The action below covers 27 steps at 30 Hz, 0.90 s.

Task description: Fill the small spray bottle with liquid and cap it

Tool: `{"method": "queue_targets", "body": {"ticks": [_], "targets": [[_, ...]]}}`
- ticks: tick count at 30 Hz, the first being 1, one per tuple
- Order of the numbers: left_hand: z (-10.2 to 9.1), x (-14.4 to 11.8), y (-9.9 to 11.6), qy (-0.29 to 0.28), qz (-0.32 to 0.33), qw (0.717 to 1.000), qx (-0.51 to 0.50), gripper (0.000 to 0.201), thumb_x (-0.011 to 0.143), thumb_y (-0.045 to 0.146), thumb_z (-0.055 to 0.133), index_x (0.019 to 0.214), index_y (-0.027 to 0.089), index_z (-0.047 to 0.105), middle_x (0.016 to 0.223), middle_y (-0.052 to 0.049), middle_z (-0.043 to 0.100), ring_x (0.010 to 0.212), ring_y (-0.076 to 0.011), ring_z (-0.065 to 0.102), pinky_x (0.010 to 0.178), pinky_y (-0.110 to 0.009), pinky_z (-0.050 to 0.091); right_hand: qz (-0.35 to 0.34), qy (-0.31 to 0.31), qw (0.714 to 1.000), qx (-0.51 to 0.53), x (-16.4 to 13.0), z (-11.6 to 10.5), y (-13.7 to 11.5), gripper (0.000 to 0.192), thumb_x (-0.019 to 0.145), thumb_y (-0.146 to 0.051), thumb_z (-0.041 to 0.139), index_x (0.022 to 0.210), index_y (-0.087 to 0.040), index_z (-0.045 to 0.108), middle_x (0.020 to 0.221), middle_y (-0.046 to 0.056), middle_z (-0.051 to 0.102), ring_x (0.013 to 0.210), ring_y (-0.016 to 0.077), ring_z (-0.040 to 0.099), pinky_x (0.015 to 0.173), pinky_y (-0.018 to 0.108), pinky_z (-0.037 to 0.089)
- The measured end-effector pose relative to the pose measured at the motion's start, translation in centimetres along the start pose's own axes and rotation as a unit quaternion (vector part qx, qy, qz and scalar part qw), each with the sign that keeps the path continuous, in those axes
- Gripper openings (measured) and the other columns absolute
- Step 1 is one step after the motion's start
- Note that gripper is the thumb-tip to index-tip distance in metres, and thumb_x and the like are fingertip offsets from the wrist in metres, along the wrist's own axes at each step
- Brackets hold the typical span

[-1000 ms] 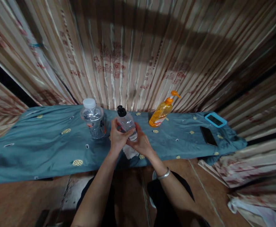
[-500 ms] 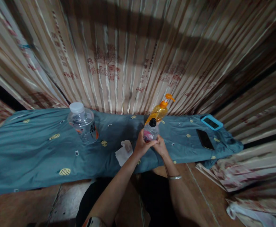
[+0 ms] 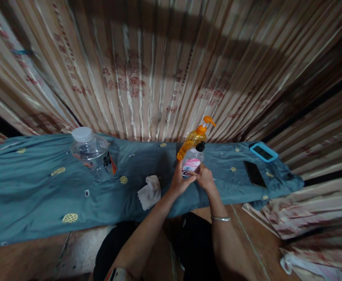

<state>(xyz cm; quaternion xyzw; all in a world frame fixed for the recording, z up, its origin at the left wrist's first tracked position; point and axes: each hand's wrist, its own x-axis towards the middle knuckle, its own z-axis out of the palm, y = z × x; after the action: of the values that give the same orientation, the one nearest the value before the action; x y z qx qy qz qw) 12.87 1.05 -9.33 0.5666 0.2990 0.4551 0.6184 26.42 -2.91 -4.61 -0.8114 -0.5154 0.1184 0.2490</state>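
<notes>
The small clear bottle [image 3: 192, 162] with a black cap and a pink label stands between the two hands, over the right half of the blue cloth [image 3: 36, 187], just in front of the orange pump bottle [image 3: 194, 137]. It leans a little to the right. The left hand [image 3: 179, 181] wraps its lower part from the left side, with the fingers curled around the body and the thumb pressed on the label. The right hand [image 3: 205, 178] meets it from the right, with the fingertips closed on the bottom part of the bottle; both hands grip it. A metal bracelet [image 3: 220, 219] sits on the right wrist.

A crumpled white tissue [image 3: 149, 191] lies on the cloth just to the left of the left hand, apart from it. Further left, well apart, a large clear bottle [image 3: 92, 152] with a white cap stands on the cloth. On the right end of the cloth lie a dark phone [image 3: 254, 173] and, behind it, a device in a light blue case [image 3: 263, 151].

The cloth is printed with small yellow round patterns and covers a low, long surface; its right end hangs down in folds. Behind it hangs a striped beige curtain [image 3: 147, 70] with reddish prints, which fills the whole background. In front the floor [image 3: 27, 257] is brown, and more striped fabric lies at the lower right.
</notes>
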Motion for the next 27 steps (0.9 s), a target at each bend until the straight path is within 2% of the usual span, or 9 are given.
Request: {"method": "queue_targets", "body": {"ticks": [5, 14, 18, 21, 24, 27], "targets": [[0.3, -0.1, 0.0, -0.002, 0.002, 1.0, 0.023, 0.094, 0.066, 0.031, 0.083, 0.148, 0.019, 0.038, 0.158, -0.017, 0.04, 0.148, -0.0356, 0.036, 0.123, -0.055, 0.027, 0.0, 0.006, 1.0, 0.002, 0.0, 0.3, -0.3, 0.029, 0.086, -0.034, 0.071, 0.106, -0.016, 0.062, 0.089, 0.01, 0.073, 0.085, 0.0242, 0.071, 0.075, 0.029, 0.048], [0.2, 0.1, 0.2, -0.022, 0.004, 0.999, 0.042, 0.094, 0.068, 0.031, 0.08, 0.15, 0.018, 0.036, 0.162, -0.018, 0.033, 0.154, -0.0336, 0.027, 0.127, -0.052, 0.019, -0.008, 0.024, 1.0, 0.009, 0.1, 1.3, 0.1, 0.034, 0.089, -0.033, 0.069, 0.116, -0.014, 0.057, 0.094, 0.011, 0.074, 0.088, 0.0254, 0.072, 0.077, 0.03, 0.051], [-0.2, -0.3, 0.6, -0.01, 0.022, 0.997, 0.073, 0.098, 0.068, 0.034, 0.081, 0.151, 0.016, 0.032, 0.164, -0.019, 0.028, 0.155, -0.0345, 0.023, 0.127, -0.051, 0.019, -0.009, 0.033, 0.999, -0.002, -0.5, 1.1, 0.8, 0.047, 0.087, -0.033, 0.071, 0.126, -0.012, 0.054, 0.104, 0.015, 0.073, 0.093, 0.027, 0.072, 0.079, 0.032, 0.052], [-1.6, -1.2, 2.0, 0.004, 0.062, 0.99, 0.125, 0.094, 0.072, 0.04, 0.079, 0.151, 0.017, 0.033, 0.162, -0.019, 0.032, 0.153, -0.0343, 0.028, 0.126, -0.051, 0.023, -0.013, 0.042, 0.999, -0.018, -1.9, 0.5, 1.1, 0.041, 0.086, -0.034, 0.07, 0.119, -0.01, 0.06, 0.105, 0.02, 0.072, 0.095, 0.0323, 0.071, 0.08, 0.037, 0.052], [-4.2, -2.5, 4.8, 0.034, 0.134, 0.971, 0.195, 0.08, 0.084, 0.047, 0.069, 0.15, 0.02, 0.034, 0.156, -0.017, 0.041, 0.147, -0.0316, 0.039, 0.122, -0.051, 0.032, -0.047, 0.027, 0.998, -0.011, -4.3, 0.9, 0.0, 0.023, 0.09, -0.034, 0.063, 0.101, -0.014, 0.066, 0.096, 0.016, 0.073, 0.089, 0.0305, 0.071, 0.081, 0.037, 0.053], [-7.5, -4.0, 8.4, 0.084, 0.215, 0.927, 0.297, 0.073, 0.092, 0.047, 0.06, 0.153, 0.023, 0.029, 0.157, -0.017, 0.041, 0.148, -0.0291, 0.038, 0.122, -0.052, 0.031, -0.119, -0.019, 0.992, 0.038, -7.1, 2.9, -2.4, 0.026, 0.094, -0.037, 0.059, 0.111, -0.018, 0.066, 0.099, 0.009, 0.073, 0.086, 0.0243, 0.071, 0.082, 0.034, 0.055]]}}
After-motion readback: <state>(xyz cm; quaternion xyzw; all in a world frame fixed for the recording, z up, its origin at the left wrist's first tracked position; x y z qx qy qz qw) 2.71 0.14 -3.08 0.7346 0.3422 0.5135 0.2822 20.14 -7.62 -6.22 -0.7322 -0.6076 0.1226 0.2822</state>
